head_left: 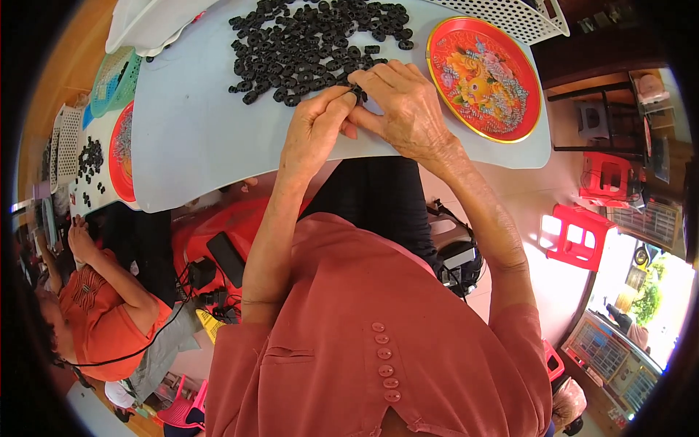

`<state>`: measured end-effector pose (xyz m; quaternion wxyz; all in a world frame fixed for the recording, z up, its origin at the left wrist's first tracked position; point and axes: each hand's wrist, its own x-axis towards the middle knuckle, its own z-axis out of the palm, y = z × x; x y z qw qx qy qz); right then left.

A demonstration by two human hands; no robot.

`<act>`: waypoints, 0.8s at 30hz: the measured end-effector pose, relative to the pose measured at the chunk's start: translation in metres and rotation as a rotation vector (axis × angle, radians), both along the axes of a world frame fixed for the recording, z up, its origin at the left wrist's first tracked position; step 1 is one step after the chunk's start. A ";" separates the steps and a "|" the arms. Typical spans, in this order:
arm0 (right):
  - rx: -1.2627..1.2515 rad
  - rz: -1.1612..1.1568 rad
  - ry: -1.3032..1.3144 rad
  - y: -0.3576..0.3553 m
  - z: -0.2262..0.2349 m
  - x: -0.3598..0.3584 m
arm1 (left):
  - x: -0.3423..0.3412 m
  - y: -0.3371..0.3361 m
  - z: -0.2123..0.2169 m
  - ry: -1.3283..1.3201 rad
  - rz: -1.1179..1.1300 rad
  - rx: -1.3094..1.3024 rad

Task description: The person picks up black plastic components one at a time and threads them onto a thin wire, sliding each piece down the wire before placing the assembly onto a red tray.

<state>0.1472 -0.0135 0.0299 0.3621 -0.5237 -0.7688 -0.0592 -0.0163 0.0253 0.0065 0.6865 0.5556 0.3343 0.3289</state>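
Observation:
A spread-out pile of small black plastic pieces (pixel 306 44), rounded and with holes, covers the far middle of the pale grey-blue table (pixel 196 131). Just in front of the pile, my two hands meet over the near part of the table. Fingertips of my left hand (pixel 317 124) are pinched together around one small black piece (pixel 357 93), mostly covered by the fingers. My right hand (pixel 404 102) closes on that same piece from the right, its thumb and fingers pressed against it. To the right of my right hand lies a round red tray (pixel 484 80) with a gold rim and flower print.
White perforated baskets stand at the far edge, one at the right (pixel 502 18). At the left, another table holds a green basket (pixel 116 80), a red tray (pixel 122 156) and black pieces. A person in orange (pixel 109 313) sits there. Red stools (pixel 579 237) stand at the right.

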 end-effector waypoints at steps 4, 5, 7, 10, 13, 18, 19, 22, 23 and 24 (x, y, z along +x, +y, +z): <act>-0.075 0.051 -0.039 -0.002 0.008 0.006 | 0.003 -0.006 -0.003 -0.133 0.010 -0.081; -0.096 0.064 -0.051 -0.004 0.011 0.007 | 0.004 -0.007 0.001 -0.168 -0.005 -0.111; -0.107 0.069 -0.069 -0.004 0.016 0.008 | 0.004 -0.008 0.002 -0.199 -0.020 -0.143; -0.114 0.094 -0.093 -0.006 0.018 0.009 | 0.003 -0.008 0.002 -0.318 -0.082 -0.164; -0.120 0.115 -0.076 -0.008 0.015 0.013 | 0.004 -0.013 0.003 -0.341 -0.065 -0.205; -0.147 0.102 0.062 -0.013 0.013 0.011 | 0.004 -0.018 0.001 -0.268 -0.045 -0.177; -0.146 0.106 0.033 -0.013 0.012 0.011 | 0.004 -0.019 0.001 -0.268 -0.046 -0.178; -0.153 0.110 -0.014 -0.012 0.012 0.010 | 0.004 -0.019 0.000 -0.294 -0.043 -0.173; -0.162 0.111 -0.033 -0.012 0.013 0.010 | 0.003 -0.019 -0.001 -0.323 -0.065 -0.227; -0.162 0.113 -0.033 -0.012 0.012 0.010 | 0.003 -0.019 -0.002 -0.351 -0.087 -0.281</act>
